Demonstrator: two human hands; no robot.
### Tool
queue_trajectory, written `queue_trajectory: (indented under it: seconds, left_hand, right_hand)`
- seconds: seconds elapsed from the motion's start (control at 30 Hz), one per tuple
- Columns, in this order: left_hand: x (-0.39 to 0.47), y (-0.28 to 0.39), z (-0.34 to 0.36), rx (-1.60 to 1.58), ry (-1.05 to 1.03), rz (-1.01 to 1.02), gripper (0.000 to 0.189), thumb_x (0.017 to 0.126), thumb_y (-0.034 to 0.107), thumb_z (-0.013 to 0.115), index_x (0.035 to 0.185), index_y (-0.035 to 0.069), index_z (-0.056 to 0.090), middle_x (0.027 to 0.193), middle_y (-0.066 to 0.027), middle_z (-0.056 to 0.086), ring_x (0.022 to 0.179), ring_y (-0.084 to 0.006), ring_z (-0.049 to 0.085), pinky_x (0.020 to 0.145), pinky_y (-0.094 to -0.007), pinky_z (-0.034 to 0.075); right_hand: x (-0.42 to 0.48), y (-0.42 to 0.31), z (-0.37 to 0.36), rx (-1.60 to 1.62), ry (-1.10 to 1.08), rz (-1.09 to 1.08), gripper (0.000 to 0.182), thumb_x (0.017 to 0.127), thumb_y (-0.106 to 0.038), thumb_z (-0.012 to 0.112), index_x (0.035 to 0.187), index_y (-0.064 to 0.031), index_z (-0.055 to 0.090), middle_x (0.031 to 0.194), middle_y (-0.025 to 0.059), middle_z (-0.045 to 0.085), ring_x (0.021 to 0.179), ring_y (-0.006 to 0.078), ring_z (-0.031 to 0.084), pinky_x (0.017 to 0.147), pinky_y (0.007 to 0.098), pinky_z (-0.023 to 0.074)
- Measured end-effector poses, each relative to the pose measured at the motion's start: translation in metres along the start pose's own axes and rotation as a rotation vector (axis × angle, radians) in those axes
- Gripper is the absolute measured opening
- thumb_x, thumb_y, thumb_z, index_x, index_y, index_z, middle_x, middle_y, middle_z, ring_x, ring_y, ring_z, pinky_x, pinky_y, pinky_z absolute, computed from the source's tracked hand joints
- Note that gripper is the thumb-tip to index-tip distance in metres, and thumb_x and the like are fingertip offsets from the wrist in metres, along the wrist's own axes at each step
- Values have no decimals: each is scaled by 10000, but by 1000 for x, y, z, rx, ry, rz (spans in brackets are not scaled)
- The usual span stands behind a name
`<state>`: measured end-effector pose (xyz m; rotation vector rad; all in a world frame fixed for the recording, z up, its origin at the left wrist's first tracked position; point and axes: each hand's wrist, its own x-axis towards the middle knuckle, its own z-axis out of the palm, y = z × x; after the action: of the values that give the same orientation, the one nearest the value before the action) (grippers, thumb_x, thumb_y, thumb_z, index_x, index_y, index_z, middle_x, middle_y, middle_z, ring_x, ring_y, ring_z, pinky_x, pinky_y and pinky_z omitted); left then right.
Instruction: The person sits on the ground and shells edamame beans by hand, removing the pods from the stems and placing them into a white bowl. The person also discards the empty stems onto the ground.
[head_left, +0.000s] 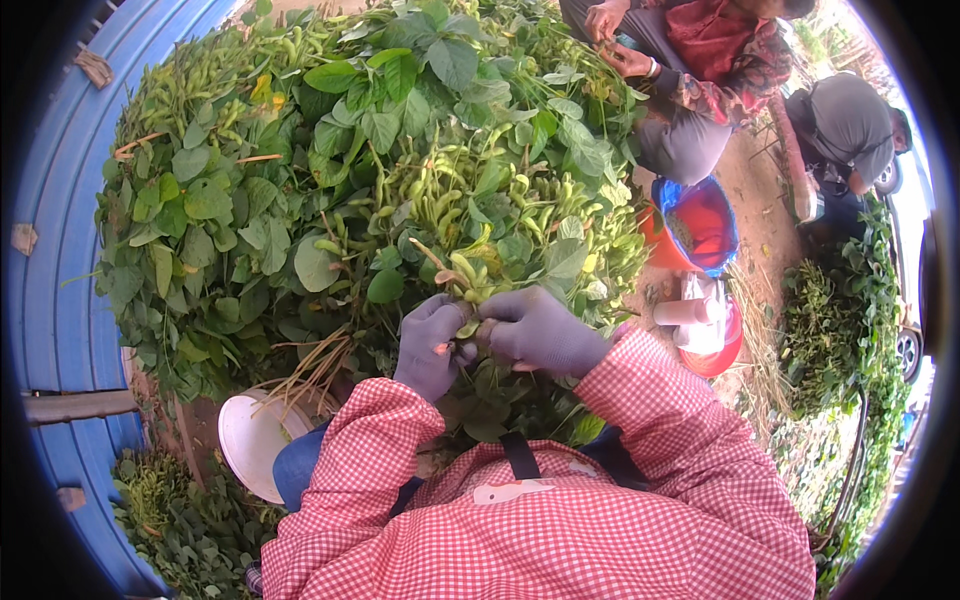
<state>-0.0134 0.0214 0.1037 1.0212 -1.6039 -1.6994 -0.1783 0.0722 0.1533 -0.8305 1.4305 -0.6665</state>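
Note:
My left hand (435, 346), in a grey-purple glove with a worn spot, has its fingers closed on a soybean plant stem with green pods (474, 283). Beside it, my right hand (536, 330), gloved alike, pinches at the same pods, its fingertips close to those of the left. Both are held low over a large heap of cut soybean plants (262, 202), with leaves and clusters of plump pods (442, 195) just beyond the hands. What lies between the fingertips is partly hidden.
A white bucket (251, 450) stands at my left knee, bare stalks (315, 364) above it. At right are a red bucket with blue lining (694, 225), a red basin (724, 352) and a pink cup-like container (684, 311). One person (712, 45) handles plants across the heap; another (851, 124) bends farther right.

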Motion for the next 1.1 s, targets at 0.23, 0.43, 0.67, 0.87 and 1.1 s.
queue_trajectory:
  seconds: [0.23, 0.43, 0.67, 0.87, 1.1]
  left_hand:
    - [4, 8, 4, -464, -1, -478, 260, 856, 70, 531, 1079, -27, 624, 771, -19, 566, 554, -69, 489, 472, -195, 359]
    - [1, 9, -6, -369, -79, -326, 308, 843, 55, 530, 1112, -79, 597, 799, -46, 590, 533, -76, 485, 453, -206, 348]
    - [-3, 29, -33, -1042, 35, -378, 206, 896, 129, 512, 993, -30, 598, 739, -19, 558, 463, -59, 372, 396, -190, 293]
    - [-16, 44, 8, -696, -178, -659, 209, 936, 122, 504, 1020, -47, 594, 806, -31, 573, 539, -50, 420, 431, -178, 302]
    - [-12, 11, 7, -192, -163, -156, 165, 904, 80, 553, 985, -48, 619, 756, 3, 509, 584, -46, 408, 487, -185, 281]
  right_hand:
    - [9, -3, 2, -378, 452, -453, 195, 825, -201, 674, 917, -29, 686, 707, 132, 640, 600, 215, 631, 569, 338, 504]
    - [17, 0, -9, -225, 414, -225, 206, 836, -165, 639, 998, -49, 694, 819, 149, 682, 668, 174, 651, 644, 312, 523]
    - [8, 10, -21, 39, 444, -248, 275, 847, -123, 669, 1040, 72, 654, 835, 59, 691, 726, 70, 599, 649, 239, 501]
    - [-3, 17, -9, -7, 470, -322, 350, 845, -105, 675, 1148, 58, 614, 835, 63, 694, 727, 70, 611, 651, 252, 516]
    - [-16, 15, -3, -220, 268, -404, 384, 835, -136, 668, 1157, 51, 577, 842, 106, 678, 716, 150, 647, 640, 288, 533]
